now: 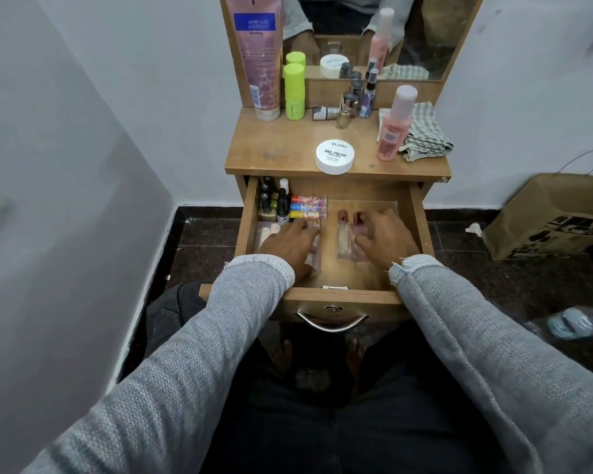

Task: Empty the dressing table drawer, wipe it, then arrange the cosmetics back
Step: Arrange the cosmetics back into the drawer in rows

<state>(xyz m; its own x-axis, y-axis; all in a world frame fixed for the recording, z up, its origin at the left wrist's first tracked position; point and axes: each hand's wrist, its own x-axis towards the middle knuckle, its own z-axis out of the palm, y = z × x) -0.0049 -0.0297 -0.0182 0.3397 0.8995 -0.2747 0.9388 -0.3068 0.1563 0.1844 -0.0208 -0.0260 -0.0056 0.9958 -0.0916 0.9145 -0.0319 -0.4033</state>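
The drawer [420, 217] of the wooden dressing table [274, 145] stands pulled out, and both hands are down inside it. The left hand [290, 244] lies palm-down over a clear plastic organiser tray [262, 234] on the drawer's left side, fingers spread and fairly straight across the pale items in it; I cannot tell whether it holds any of them. The right hand [386, 239] lies over a second clear tray [344, 248] to the right, fingers bent downward onto small clear bottles with reddish caps [342, 215]; whether they actually grip one is hidden by the hand itself. Behind the left hand, at the back left corner, dark nail polish bottles [266, 200] stand upright, and just beside them three bright lip balm tubes [308, 206] lie stacked side by side.

On the tabletop above sit a white nail polish remover jar [334, 156], a pink pump bottle [396, 123] standing against a checked cloth [427, 133], a cluster of small bottles [351, 102], a lime-green stick [294, 90] and a tall pink lotion tube [258, 56] leaning at the mirror [435, 35]. A brown paper bag [545, 217] stands on the dark floor to the right.
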